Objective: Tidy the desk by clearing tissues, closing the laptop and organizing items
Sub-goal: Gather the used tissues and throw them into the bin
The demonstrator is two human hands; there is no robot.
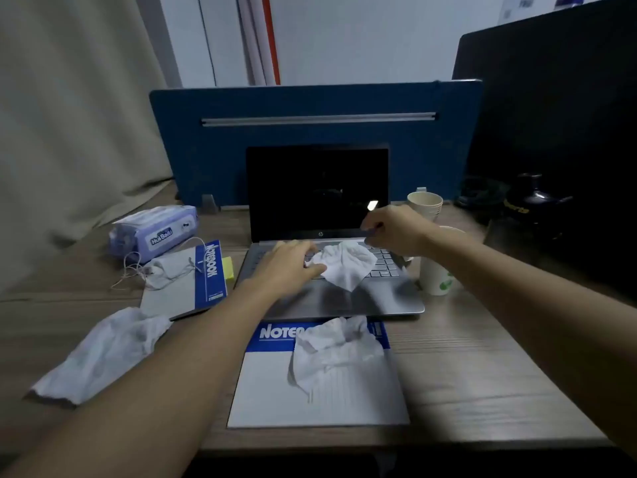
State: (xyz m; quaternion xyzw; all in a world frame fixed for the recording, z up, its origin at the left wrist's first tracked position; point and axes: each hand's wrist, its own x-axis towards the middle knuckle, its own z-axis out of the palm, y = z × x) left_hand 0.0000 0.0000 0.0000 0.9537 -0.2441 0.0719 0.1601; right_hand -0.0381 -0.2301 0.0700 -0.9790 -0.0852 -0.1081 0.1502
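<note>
An open silver laptop with a dark screen stands mid-desk. A crumpled white tissue lies on its keyboard. My left hand rests on the keys and pinches that tissue's left edge between thumb and fingers. My right hand hovers at the screen's lower right corner, fingers curled round a small dark pen-like object. A second tissue lies on the front notebook. A third tissue sits on the desk at the left.
On the left lie another notebook with a white cable and small wad, yellow sticky notes and a wipes pack. At the right are stacked paper cups, a single cup, a black bottle and a monitor. A blue partition backs the desk.
</note>
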